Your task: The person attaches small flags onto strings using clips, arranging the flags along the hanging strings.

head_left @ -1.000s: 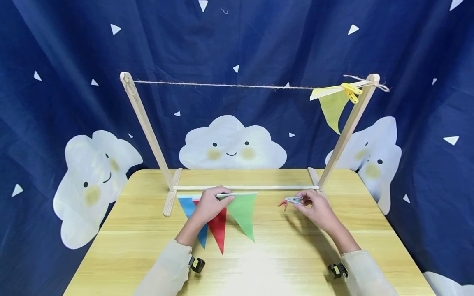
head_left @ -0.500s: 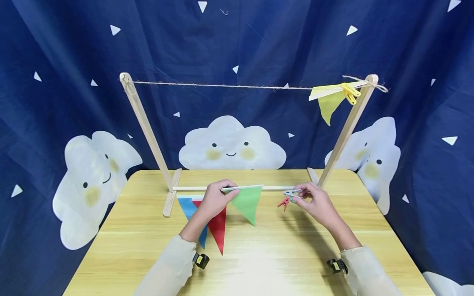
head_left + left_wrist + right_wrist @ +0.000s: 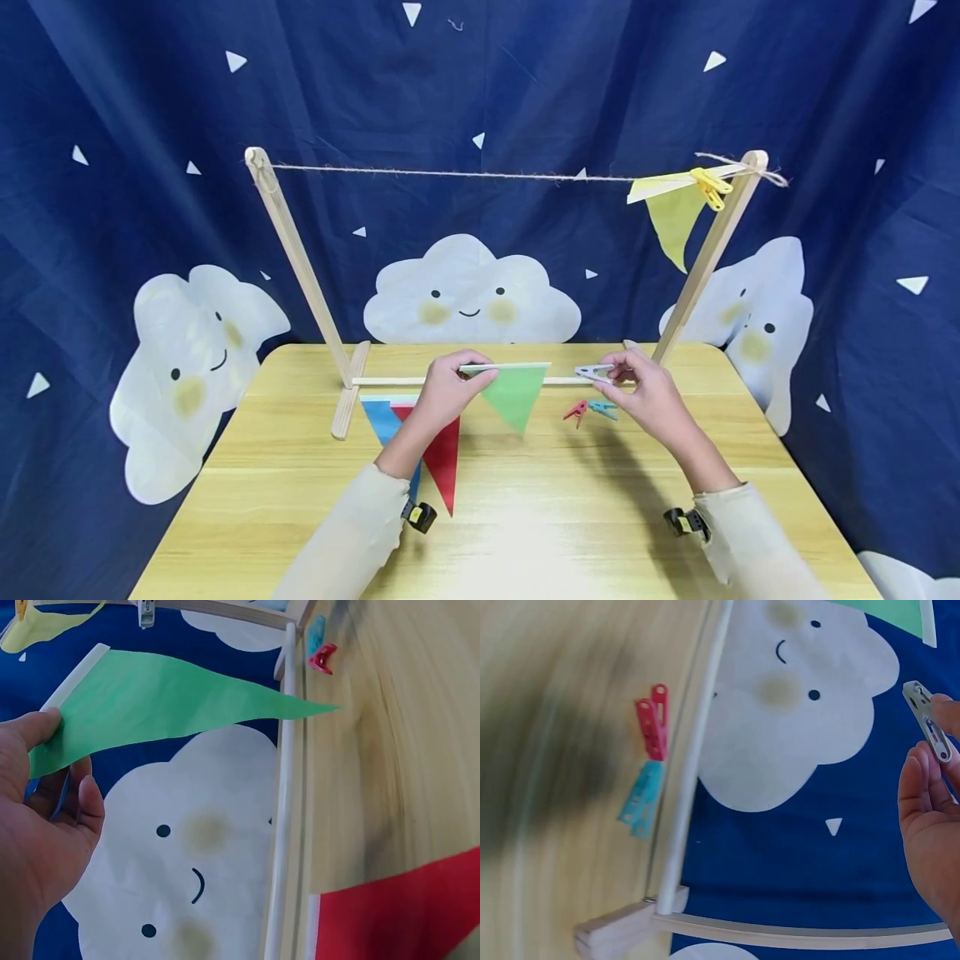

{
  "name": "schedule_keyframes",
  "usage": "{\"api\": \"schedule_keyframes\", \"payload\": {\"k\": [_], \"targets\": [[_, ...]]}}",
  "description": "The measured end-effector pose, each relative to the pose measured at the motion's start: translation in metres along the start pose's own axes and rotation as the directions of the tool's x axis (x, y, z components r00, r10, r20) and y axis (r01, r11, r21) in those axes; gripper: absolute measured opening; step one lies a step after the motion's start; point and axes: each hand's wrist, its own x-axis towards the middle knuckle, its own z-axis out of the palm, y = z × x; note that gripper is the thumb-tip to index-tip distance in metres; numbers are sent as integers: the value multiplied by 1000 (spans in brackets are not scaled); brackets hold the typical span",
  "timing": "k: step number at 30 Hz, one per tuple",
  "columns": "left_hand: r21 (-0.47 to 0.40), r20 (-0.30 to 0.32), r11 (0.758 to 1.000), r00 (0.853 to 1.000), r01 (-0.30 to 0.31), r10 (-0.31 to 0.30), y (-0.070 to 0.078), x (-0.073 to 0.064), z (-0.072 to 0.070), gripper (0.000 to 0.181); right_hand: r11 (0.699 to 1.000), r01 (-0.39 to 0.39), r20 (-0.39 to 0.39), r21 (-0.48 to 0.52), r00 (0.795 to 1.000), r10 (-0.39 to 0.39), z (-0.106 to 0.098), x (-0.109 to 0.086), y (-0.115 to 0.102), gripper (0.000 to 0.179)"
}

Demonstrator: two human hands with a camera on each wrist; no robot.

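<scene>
My left hand (image 3: 450, 390) pinches the white top strip of a green pennant (image 3: 517, 396) between thumb and fingers; the pennant hangs above the table. In the left wrist view the green pennant (image 3: 165, 694) spreads out from the thumb. My right hand (image 3: 643, 392) pinches a pale grey clothespin (image 3: 592, 372), also held between thumb and fingers in the right wrist view. Below that hand, a red clothespin (image 3: 576, 412) and a blue clothespin (image 3: 603, 408) lie together on the table. A blue pennant (image 3: 381, 418) and a red pennant (image 3: 442, 467) lie overlapping near my left forearm, which partly hides the blue one.
A wooden frame with a left post (image 3: 296, 258) and right post (image 3: 708, 258) stands at the table's back. Twine (image 3: 450, 173) stretches between their tops. A yellow clothespin (image 3: 711, 187) fixes a yellow pennant (image 3: 671, 218) at its right end. A low crossbar (image 3: 390, 381) joins the posts.
My left hand has lifted the green pennant up and to the right, off the table. My right hand has raised the grey clothespin, uncovering the blue one on the table.
</scene>
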Motion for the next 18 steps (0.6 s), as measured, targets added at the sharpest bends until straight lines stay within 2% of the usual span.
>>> {"api": "schedule_keyframes", "payload": {"k": [11, 18], "targets": [[-74, -35, 997, 999, 11, -14, 11, 11, 4, 10, 997, 75, -38, -33, 996, -76, -17, 19, -12, 29], [-112, -76, 993, 997, -32, 24, 15, 19, 6, 14, 993, 115, -61, -23, 991, -116, -24, 26, -15, 31]]}}
